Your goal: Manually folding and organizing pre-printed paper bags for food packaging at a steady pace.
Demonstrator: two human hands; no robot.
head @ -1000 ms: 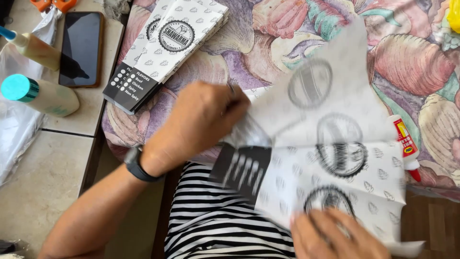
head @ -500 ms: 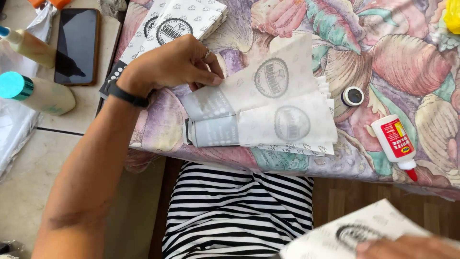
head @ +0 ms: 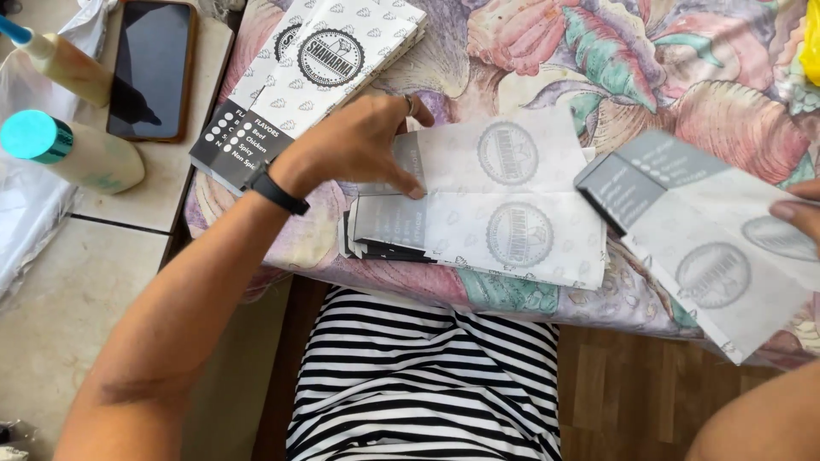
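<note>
floral cloth-covered table [head: 683, 77]: left hand [head: 359, 145] flat, fingers spread, pinning stack of white printed paper sheets [head: 512, 205].
right hand [head: 799, 213] pinches a separate white printed paper sheet [head: 709, 248], lifted apart beside stack.

A black smartphone in a brown case [head: 152, 70] lies face up near the top edge of the beige tiled counter [head: 77, 282], at its right side. Left of it, a cream plastic bottle with a teal cap [head: 73, 152] lies on its side, and a cream squeeze bottle with a blue nozzle [head: 60, 61] rests at the counter's top left corner. Crinkled clear plastic [head: 26, 213] covers the left edge.
</note>
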